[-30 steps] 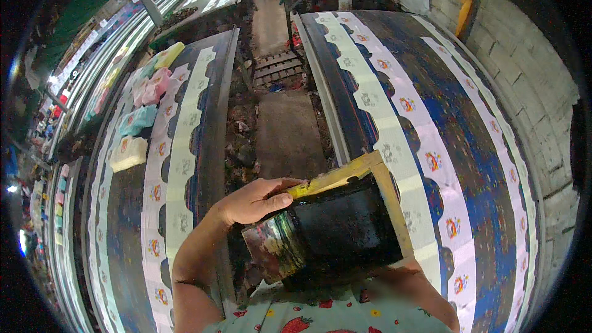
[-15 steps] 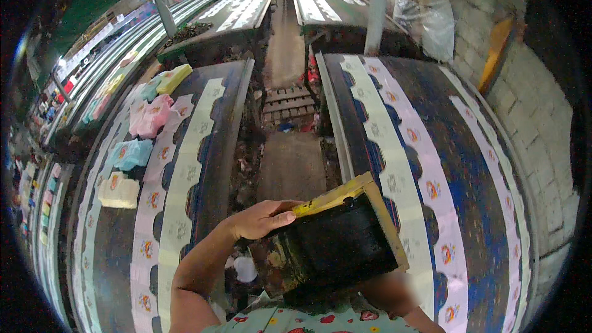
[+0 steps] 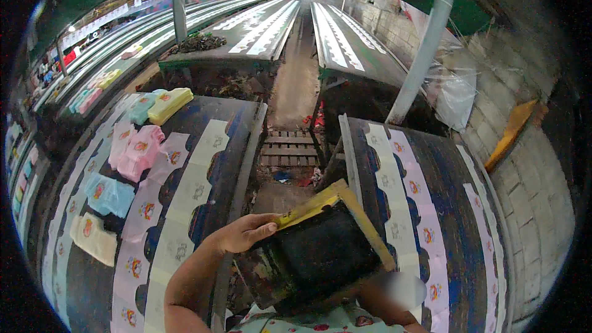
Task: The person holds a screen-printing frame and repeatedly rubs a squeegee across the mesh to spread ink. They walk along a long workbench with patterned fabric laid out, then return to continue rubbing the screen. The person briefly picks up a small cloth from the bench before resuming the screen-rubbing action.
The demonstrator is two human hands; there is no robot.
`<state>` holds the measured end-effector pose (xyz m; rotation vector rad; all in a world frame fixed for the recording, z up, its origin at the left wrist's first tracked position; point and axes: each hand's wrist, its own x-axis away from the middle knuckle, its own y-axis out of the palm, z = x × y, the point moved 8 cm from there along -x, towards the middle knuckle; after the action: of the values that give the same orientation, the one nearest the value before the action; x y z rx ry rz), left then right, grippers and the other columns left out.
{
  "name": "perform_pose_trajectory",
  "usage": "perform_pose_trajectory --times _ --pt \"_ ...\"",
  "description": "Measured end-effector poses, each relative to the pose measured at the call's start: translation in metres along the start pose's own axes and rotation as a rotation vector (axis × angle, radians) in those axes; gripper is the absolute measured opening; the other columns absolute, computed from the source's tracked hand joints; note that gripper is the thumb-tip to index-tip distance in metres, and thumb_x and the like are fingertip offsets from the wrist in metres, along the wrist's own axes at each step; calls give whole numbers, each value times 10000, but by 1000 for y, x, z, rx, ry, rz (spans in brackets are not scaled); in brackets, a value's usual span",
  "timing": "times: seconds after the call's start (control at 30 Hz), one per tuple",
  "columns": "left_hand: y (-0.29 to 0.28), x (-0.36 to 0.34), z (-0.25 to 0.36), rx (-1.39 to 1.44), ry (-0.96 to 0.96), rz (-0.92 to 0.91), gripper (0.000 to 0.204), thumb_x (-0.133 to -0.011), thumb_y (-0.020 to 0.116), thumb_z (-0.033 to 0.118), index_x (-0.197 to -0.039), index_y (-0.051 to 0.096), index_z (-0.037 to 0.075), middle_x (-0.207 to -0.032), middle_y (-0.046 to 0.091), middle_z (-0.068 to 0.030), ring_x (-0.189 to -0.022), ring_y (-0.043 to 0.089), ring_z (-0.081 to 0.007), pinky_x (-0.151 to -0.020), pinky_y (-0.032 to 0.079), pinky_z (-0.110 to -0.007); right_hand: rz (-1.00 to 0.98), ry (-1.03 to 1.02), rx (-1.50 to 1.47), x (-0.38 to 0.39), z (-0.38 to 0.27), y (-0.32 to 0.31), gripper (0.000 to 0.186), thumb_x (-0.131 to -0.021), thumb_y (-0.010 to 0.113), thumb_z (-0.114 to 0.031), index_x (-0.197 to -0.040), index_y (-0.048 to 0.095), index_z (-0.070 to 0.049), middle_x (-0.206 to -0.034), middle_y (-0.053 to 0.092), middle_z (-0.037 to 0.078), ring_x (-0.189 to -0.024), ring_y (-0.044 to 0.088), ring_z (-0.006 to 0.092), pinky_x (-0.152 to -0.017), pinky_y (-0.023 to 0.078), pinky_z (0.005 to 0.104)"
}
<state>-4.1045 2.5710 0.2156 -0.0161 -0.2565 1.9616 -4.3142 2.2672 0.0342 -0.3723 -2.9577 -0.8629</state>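
A screen-printing frame [image 3: 330,243] is tilted in front of my body, with a dark mesh panel and a worn, yellow-stained wooden rim. My left hand [image 3: 250,232] grips its upper left edge, the thumb lying over the rim and the fingers mostly out of sight. At the lower right, my right forearm [image 3: 379,302] runs in beneath the frame. The frame and a blurred patch hide my right hand, so I cannot see its fingers. The frame hangs over the aisle between two long printing tables, the left table [image 3: 237,142] and the right table [image 3: 453,166].
Printed cloth strips [image 3: 197,191] run along both tables. Folded pink cloth [image 3: 145,151], blue cloth [image 3: 108,194] and yellow cloth [image 3: 169,106] lie in piles on the left. A wooden pallet [image 3: 288,148] crosses the aisle. A metal post [image 3: 425,43] and block wall [image 3: 524,160] stand at right.
My view has lifted and shifted, showing more of the far tables and lights. The frame stays in my left hand and sits slightly further left and lower in the picture.
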Motion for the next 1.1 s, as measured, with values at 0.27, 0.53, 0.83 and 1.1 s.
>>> perform_pose_trajectory --times 0.27,0.53,0.83,1.1 --pt "-94 -115 -22 36 25 52 718 -1203 594 488 -1692 501 -29 -1477 704 -126 -1366 605 -209 -1206 462 -368 24 7 -24 -123 -24 -62 528 -1048 786 -313 -1486 670 -42 -1462 727 167 -1271 744 308 -1078 634 506" --pt "-208 -260 19 -111 -39 100 680 -1207 591 476 -1673 536 -16 -1440 722 -135 -1334 620 -205 -1179 481 -365 56 33 -79 -271 -69 -132 551 -1051 785 -338 -1501 664 -44 -1481 720 171 -1288 739 313 -1090 629 512" --pt "-273 -399 38 -42 27 38 671 -1196 610 479 -1674 549 11 -1508 705 -164 -1391 610 -220 -1218 466 -382 -201 -20 -63 -464 -128 -115 577 -1054 785 -366 -1518 657 -47 -1502 711 176 -1306 732 318 -1104 625 520" --pt "-398 -479 -38 148 -40 253 592 -1205 619 392 -1617 595 -32 -1444 691 -15 -1332 584 -140 -1186 445 -324 -385 -87 -122 -646 -125 -114 601 -1056 784 -390 -1533 652 -49 -1521 704 181 -1323 727 323 -1116 620 527"
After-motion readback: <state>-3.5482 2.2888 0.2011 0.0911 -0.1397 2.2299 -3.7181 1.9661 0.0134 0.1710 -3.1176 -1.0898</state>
